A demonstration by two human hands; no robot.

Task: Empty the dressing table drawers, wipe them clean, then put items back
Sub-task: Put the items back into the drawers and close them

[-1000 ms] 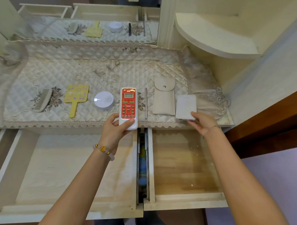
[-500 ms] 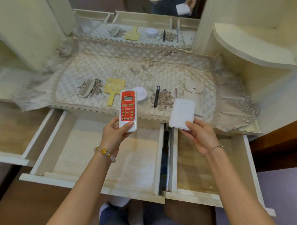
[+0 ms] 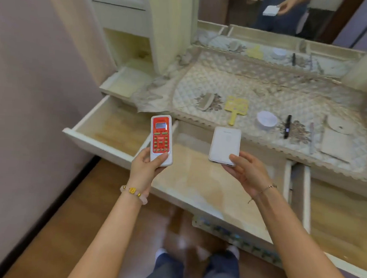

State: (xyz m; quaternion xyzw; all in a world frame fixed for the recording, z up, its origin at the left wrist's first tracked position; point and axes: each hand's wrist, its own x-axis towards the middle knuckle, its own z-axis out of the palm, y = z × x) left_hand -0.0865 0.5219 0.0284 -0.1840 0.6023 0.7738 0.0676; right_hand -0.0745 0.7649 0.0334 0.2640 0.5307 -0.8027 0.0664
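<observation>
My left hand [image 3: 145, 165] grips the lower end of a red and white remote control [image 3: 160, 138], upright above the gap between the left drawer [image 3: 108, 132] and the middle drawer [image 3: 208, 187]. My right hand [image 3: 245, 172] holds a flat white box [image 3: 225, 146] by its near edge over the middle drawer. All three drawers stand pulled out with bare wooden bottoms; the right drawer [image 3: 338, 210] is partly cut off by the frame. On the quilted tabletop cloth [image 3: 253, 89] lie a comb [image 3: 206, 101], a yellow hand mirror [image 3: 235, 109], a round white jar [image 3: 266, 120], a black pen [image 3: 287, 125] and a beige pouch [image 3: 337, 140].
A mirror [image 3: 286, 15] stands behind the tabletop and reflects the items and a person. A pale wall [image 3: 34, 92] is close on the left, with a small open shelf drawer [image 3: 126, 82] beside it. Wooden floor [image 3: 71, 228] and my feet lie below the drawers.
The view has swung left and back from the table. Both hands have carried the remote and the white box off the tabletop edge to above the open drawers.
</observation>
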